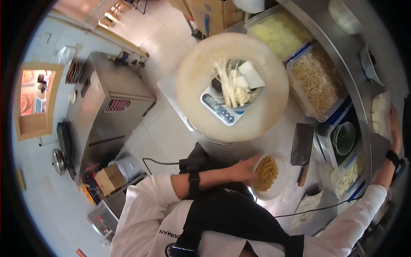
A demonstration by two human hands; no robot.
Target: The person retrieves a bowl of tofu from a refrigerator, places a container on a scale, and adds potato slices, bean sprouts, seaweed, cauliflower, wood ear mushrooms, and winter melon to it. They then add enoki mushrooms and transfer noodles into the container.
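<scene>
My left hand [245, 170] grips the rim of a white bowl [279, 192] that holds yellow-brown strips [266, 173]. My right hand [394, 124] is stretched far right, against the outer side of a white container [380, 113] with pale blocks; its fingers are mostly hidden and blurred. Ahead, a digital scale [219, 110] rests on a round board [192, 77]. On the scale sits a bowl heaped with long pale mushrooms [231, 83], white slabs [251, 75] and some dark and green pieces; its rim is largely hidden.
A cleaver [302, 143] lies on the metal counter [280, 143], right of the board. Along the right stand tubs of pale slices [280, 34], bean sprouts [314, 83] and chopped pieces [351, 176], plus a dark-green cup [343, 138]. A black cable [317, 210] crosses the counter.
</scene>
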